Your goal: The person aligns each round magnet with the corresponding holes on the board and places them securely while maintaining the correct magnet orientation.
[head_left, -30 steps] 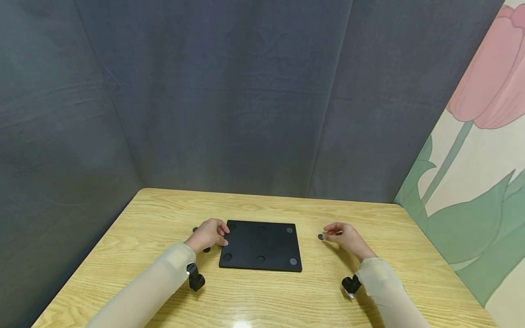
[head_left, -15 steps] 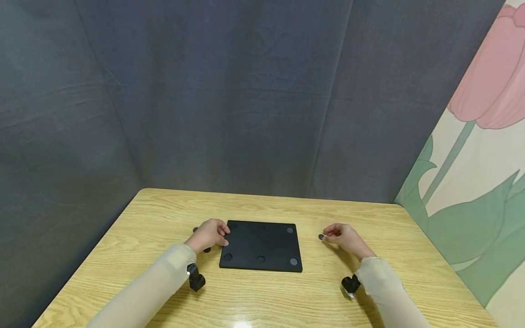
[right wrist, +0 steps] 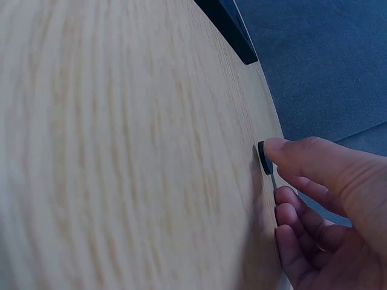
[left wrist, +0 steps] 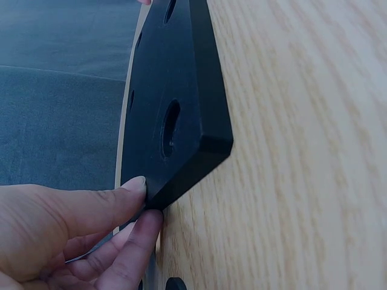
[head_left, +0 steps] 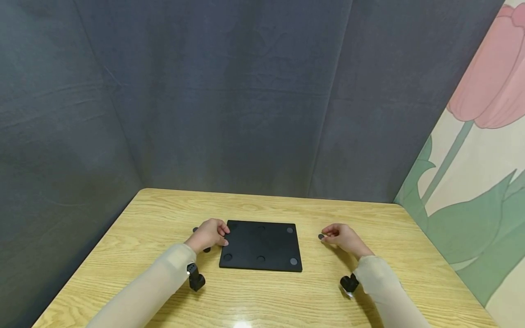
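Observation:
A flat black board (head_left: 262, 246) with round recesses lies on the table; grey discs (head_left: 293, 261) fill the two recesses on its right side. My left hand (head_left: 209, 233) holds the board's left edge, thumb on the top face and fingers against the side, as the left wrist view shows. Right of the board, my right hand (head_left: 344, 238) has its thumb and fingers at a small dark disc (head_left: 321, 237). In the right wrist view the thumb touches this disc (right wrist: 265, 158) at the tabletop, and the other fingers curl close to the wood.
Two loose dark discs, one farther back (head_left: 195, 229) and one nearer (head_left: 207, 249), lie left of the board, partly covered by the left hand. A grey curtain (head_left: 246, 100) hangs behind the wooden table (head_left: 270, 300). A wall with painted flowers (head_left: 471, 182) stands at the right.
My right hand shifts very slightly to the left at the disc. The left hand and the board stay where they were.

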Demonstrator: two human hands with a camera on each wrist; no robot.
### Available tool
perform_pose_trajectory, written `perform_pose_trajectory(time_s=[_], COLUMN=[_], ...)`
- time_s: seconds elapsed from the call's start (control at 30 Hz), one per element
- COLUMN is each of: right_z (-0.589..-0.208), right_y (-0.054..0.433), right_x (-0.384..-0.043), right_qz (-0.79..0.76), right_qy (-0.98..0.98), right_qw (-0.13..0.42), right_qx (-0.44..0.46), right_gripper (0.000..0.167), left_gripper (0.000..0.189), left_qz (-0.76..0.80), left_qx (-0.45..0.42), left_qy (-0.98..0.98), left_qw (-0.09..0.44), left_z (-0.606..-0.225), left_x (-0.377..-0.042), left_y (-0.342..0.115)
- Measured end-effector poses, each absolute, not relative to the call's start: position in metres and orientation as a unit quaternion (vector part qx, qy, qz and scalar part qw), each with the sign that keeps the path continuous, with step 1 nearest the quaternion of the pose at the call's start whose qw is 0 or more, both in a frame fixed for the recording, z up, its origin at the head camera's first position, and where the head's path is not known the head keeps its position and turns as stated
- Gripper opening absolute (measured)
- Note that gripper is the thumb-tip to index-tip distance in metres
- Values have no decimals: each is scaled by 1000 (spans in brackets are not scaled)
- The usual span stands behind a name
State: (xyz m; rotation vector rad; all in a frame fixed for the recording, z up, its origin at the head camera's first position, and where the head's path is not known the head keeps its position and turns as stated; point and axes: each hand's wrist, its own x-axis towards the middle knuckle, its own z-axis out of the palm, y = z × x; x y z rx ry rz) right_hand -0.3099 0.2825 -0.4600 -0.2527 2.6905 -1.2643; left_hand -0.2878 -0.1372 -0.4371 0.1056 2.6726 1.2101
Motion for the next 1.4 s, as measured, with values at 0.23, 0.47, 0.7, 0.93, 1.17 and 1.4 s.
perform_pose_trajectory(time_s=[0.23,0.47,0.7,0.93,1.17,1.4], right_z=[-462,-460,-461,-463,-465,-464], right_y=[282,279,278,277,277,277], right_x=[-312,-311,-311,-311,-313,-312], right_qz=[-429,-421,-417,-407,-407,-408], right_qy=[896,900,903,908,909,909], right_qw=[86,85,80,78,75,73], right_qx=[-82,-73,-67,-62,-52,-47], right_gripper=[27,25,24,24,21,20], left_gripper=[25,25,25,25,26,25], left_qz=[411,412,413,413,413,414], left_qx=[34,32,32,34,34,33], left_qy=[905,904,904,904,904,904], left_qw=[105,106,109,106,105,106], left_z=[-436,-435,-436,-436,-437,-438], left_x=[-288,-287,-289,-289,-288,-289], left_y=[-137,-136,-138,-138,-137,-138])
